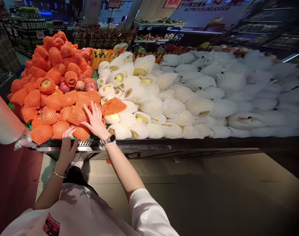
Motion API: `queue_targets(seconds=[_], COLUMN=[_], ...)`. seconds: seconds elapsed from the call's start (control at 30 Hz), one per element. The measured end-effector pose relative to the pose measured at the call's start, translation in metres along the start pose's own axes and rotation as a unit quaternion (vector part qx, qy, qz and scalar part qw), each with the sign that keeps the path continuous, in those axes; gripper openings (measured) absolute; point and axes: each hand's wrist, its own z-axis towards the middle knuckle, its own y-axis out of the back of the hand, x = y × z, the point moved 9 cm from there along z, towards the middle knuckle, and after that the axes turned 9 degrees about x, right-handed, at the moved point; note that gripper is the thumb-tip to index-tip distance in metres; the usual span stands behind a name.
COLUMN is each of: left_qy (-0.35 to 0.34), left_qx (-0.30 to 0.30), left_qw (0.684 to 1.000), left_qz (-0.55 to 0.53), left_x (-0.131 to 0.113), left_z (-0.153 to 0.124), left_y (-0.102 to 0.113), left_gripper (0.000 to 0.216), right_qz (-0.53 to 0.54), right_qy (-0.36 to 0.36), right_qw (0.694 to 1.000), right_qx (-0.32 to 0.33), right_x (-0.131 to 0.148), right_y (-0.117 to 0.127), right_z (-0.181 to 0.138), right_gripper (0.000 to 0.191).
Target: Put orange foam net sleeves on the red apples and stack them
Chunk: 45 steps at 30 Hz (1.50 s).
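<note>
One orange net [115, 106] beside right hand [94, 121]: lies lengthwise left-right, tapers rightward. Right hand: spread wide over orange-netted fruit [76, 115]. Left hand [68, 144]: loosely open at table edge [164, 143].

We hold our right arm [123, 165] stretched forward and leftward, its right hand [96, 122] palm down with fingers spread, while our left hand [68, 146], nearer our body, has fingers slightly bent and thumb apart.

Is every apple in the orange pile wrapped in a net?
No: a few bare apples show among the orange nets, beyond the right hand.
</note>
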Motion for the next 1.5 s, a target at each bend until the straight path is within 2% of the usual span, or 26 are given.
queue_targets(seconds=[0.07, 0.17, 0.2, 0.27, 0.33, 0.43, 0.6, 0.63, 0.7, 0.77, 0.8, 0.83, 0.9, 0.97, 1.03, 1.1, 1.17, 1.23, 1.33, 1.43, 1.5], left_qy=[-0.026, -0.031, -0.031, -0.036, -0.043, -0.05, -0.023, -0.027, -0.054, -0.074, -0.067, -0.047, 0.02, 0.085, 0.131, 0.163, 0.166, 0.135, 0.063, -0.014, -0.046], left_qx=[0.035, 0.062, 0.062, 0.054, 0.04, 0.033, 0.074, 0.063, -0.006, -0.092, -0.108, -0.1, -0.026, 0.028, 0.009, -0.042, -0.084, -0.105, -0.113, -0.122, -0.123], left_qw=[0.997, 0.992, 0.991, 0.993, 0.995, 0.997, 0.996, 0.996, 0.994, 0.983, 0.98, 0.982, 0.991, 0.987, 0.972, 0.953, 0.943, 0.954, 0.982, 0.992, 0.991], left_qz=[0.069, 0.109, 0.112, 0.103, 0.083, 0.055, -0.035, -0.055, -0.099, -0.142, -0.152, -0.151, -0.129, -0.136, -0.193, -0.253, -0.276, -0.246, -0.134, -0.032, 0.03], left_x=[-0.005, -0.003, -0.002, -0.003, -0.006, -0.012, -0.015, -0.017, -0.024, -0.032, -0.034, -0.036, -0.035, -0.027, -0.014, 0.001, 0.008, 0.004, -0.013, -0.028, -0.031], left_z=[0.001, -0.002, -0.003, -0.007, -0.009, -0.011, -0.016, -0.018, -0.021, -0.026, -0.026, -0.024, -0.019, -0.02, -0.024, -0.03, -0.033, -0.031, -0.027, -0.027, -0.028], left_y=[-0.009, -0.02, -0.022, -0.025, -0.026, -0.027, -0.036, -0.033, -0.017, 0.006, 0.014, 0.017, 0.013, 0.008, 0.009, 0.012, 0.017, 0.024, 0.034, 0.038, 0.037], left_gripper=[0.043, 0.045, 0.045, 0.043, 0.039, 0.032, 0.024, 0.025, 0.03, 0.045, 0.053, 0.06, 0.065, 0.055, 0.04, 0.03, 0.025, 0.024, 0.029, 0.036, 0.039], right_qz=[0.011, 0.032, 0.041, 0.062, 0.08, 0.102, 0.183, 0.216, 0.265, 0.287, 0.298, 0.311, 0.341, 0.365, 0.388, 0.432, 0.486, 0.532, 0.601, 0.646, 0.628], right_qy=[-0.031, -0.133, -0.166, -0.205, -0.211, -0.195, -0.141, -0.118, -0.075, -0.023, 0.008, 0.038, 0.088, 0.111, 0.103, 0.069, 0.026, -0.013, -0.057, -0.105, -0.121], right_qw=[0.996, 0.963, 0.953, 0.945, 0.946, 0.944, 0.917, 0.916, 0.924, 0.936, 0.938, 0.936, 0.926, 0.917, 0.91, 0.892, 0.865, 0.842, 0.797, 0.756, 0.766], right_qx=[-0.089, -0.232, -0.251, -0.248, -0.231, -0.245, -0.325, -0.317, -0.264, -0.201, -0.178, -0.162, -0.139, -0.116, -0.103, -0.116, -0.122, -0.09, -0.032, 0.011, 0.065], right_x=[-0.019, -0.069, -0.086, -0.114, -0.129, -0.126, -0.075, -0.061, -0.034, -0.007, 0.005, 0.016, 0.033, 0.043, 0.046, 0.038, 0.026, 0.019, 0.016, 0.017, 0.022], right_y=[0.03, 0.073, 0.081, 0.087, 0.086, 0.086, 0.082, 0.077, 0.061, 0.046, 0.041, 0.038, 0.034, 0.031, 0.026, 0.02, 0.011, -0.003, -0.021, -0.035, -0.044], right_z=[-0.007, -0.027, -0.032, -0.038, -0.042, -0.052, -0.078, -0.08, -0.08, -0.08, -0.081, -0.083, -0.088, -0.09, -0.091, -0.093, -0.096, -0.097, -0.099, -0.102, -0.104], right_gripper=[0.065, 0.061, 0.062, 0.061, 0.048, 0.024, 0.024, 0.024, 0.023, 0.019, 0.017, 0.017, 0.021, 0.024, 0.022, 0.022, 0.034, 0.049, 0.065, 0.052, 0.042])
